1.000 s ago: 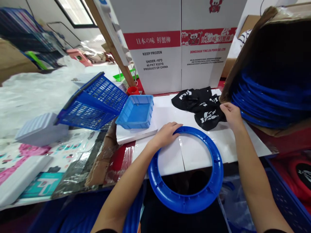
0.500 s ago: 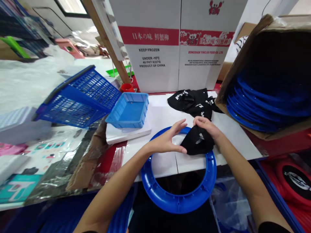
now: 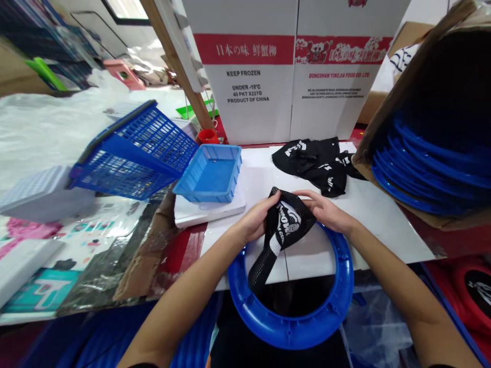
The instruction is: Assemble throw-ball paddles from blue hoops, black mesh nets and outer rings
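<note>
Left fingers (image 3: pixel 273 199) grip black mesh (image 3: pixel 288 225); right fingers (image 3: pixel 316 198) touch it.

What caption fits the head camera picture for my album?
Left hand and right hand hold a printed black cloth over a blue ring.

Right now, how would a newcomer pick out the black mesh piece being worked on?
Find the tall white cardboard printed KEEP FROZEN at the back, then come forward to the blue ring nearest the person. Over its opening is the black mesh piece, gripped by the left hand, the right hand against its other side. Unlike the black cloths lying behind, it is in hand.
</note>
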Motion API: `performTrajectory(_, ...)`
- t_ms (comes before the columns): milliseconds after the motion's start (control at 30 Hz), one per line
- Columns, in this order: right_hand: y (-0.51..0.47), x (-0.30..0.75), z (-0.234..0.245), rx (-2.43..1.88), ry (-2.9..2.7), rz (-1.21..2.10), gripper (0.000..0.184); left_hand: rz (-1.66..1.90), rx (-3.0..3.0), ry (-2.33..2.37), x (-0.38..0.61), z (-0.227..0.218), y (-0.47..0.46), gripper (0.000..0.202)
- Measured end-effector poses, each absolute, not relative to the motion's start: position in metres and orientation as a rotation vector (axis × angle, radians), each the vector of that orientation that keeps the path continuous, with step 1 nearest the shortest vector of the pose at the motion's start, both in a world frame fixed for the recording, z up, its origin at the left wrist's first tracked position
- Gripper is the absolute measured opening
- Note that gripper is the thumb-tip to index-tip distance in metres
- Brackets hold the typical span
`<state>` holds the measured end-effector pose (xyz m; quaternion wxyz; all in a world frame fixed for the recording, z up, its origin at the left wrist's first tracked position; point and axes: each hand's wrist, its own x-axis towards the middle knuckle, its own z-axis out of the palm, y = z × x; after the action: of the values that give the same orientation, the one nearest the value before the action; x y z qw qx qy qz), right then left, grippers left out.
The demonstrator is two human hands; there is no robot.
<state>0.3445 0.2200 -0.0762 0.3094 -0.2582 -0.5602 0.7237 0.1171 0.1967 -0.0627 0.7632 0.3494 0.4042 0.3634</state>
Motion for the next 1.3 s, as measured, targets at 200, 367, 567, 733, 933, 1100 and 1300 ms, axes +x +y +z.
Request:
performTrajectory(200,0.218,0.361,-0.066,-0.832,-1.45,1.668,0.037,0.45,0.812,0.744,0.102,-0.065,0.186,0.076)
performTrajectory(367,0.214,0.369,-0.054,-0.887,-1.792,1.503,0.032,0.126,1.291,0.718,0.086,-0.045,0.182,0.064)
performTrajectory(567,0.219,0.328,-0.061,-0.816,-2.553,1.029,0.022,0.23,1.943,1.398,0.086,-0.037,0.189,0.052)
performTrajectory(733,0.233,0.3,-0.063,-0.905,-2.723,0.668,0.017,0.343,2.045,1.366,0.092,-0.048,0.189,0.062)
performTrajectory(933,0.226,0.303,-0.075,-0.906,-2.723,0.473,0.019,0.262,2.044,1.295,0.089,-0.054,0.191,0.071)
performTrajectory(1100,0.228,0.315,-0.073,-0.798,-2.663,0.636,0.026,0.17,1.966,1.272,0.079,-0.046,0.198,0.029)
performTrajectory(1300,0.231,0.319,-0.066,-0.904,-2.623,0.824,0.021,0.179,2.057,1.363,0.079,-0.046,0.2,0.031)
